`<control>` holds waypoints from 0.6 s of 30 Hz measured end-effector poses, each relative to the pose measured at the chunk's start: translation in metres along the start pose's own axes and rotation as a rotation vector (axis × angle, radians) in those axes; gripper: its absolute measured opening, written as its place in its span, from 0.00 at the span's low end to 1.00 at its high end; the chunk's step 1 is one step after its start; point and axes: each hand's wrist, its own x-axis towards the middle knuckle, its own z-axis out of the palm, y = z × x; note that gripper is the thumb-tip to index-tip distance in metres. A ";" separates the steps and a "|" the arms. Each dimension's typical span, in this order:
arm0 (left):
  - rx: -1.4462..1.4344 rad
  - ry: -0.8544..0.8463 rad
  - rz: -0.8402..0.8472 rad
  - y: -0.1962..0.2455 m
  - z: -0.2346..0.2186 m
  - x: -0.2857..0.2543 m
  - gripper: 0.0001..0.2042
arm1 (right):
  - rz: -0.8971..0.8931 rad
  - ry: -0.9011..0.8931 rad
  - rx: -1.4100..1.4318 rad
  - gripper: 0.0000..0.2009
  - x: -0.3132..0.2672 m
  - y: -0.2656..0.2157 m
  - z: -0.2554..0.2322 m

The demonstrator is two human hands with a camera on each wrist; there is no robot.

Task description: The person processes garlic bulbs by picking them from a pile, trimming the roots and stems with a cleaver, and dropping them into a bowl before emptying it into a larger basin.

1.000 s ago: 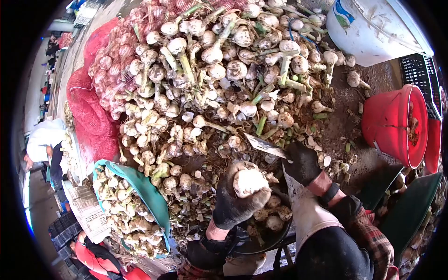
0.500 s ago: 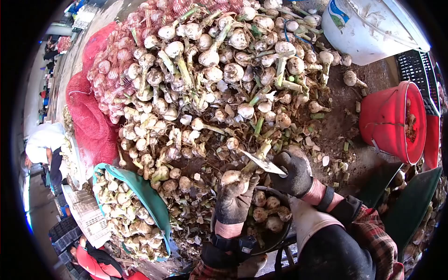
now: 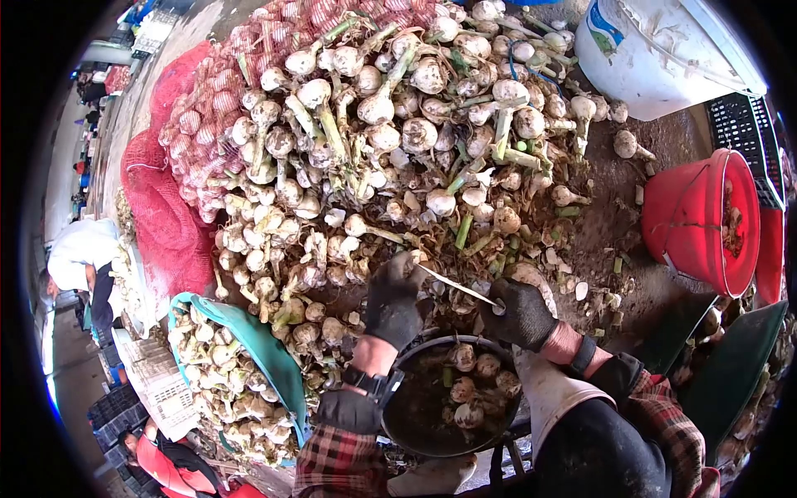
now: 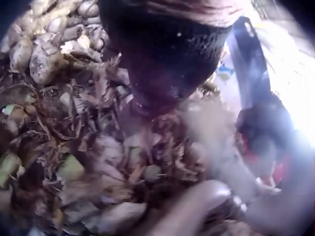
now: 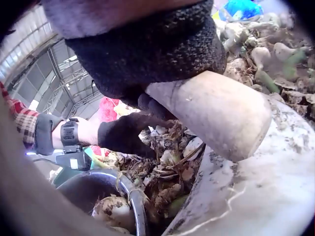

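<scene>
Several pale bulbs are gathered in a black pan below the hands, their stems mostly short or out of sight; these are judged to be the finished part. Far more seems left: a broad heap is spread beyond the pan, where long stems are seen on many bulbs, and scraps are strewn beside it. The portion done can therefore be judged small only against this heap, since the contents of the teal sack cannot be sorted into done or undone. Between pan and heap, a knife is gripped by the gloved right hand, its fingers curled round the handle, and its blade is pointed towards the gloved left hand. That hand is held at the heap's near edge; whether anything is pinched in it cannot be told. Farther out, a red bucket and a white bucket are set on the right, and red netting is bunched on the left. By the right wrist view, a thick pale butt, apparently the knife's, is revealed below the glove, which is hidden from the head view; in the left wrist view, the foreground is too blurred for any grasp to be read.
</scene>
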 end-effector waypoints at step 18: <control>-0.923 -0.034 -0.437 0.029 -0.023 -0.010 0.20 | 0.081 -0.092 0.222 0.22 0.022 -0.040 -0.041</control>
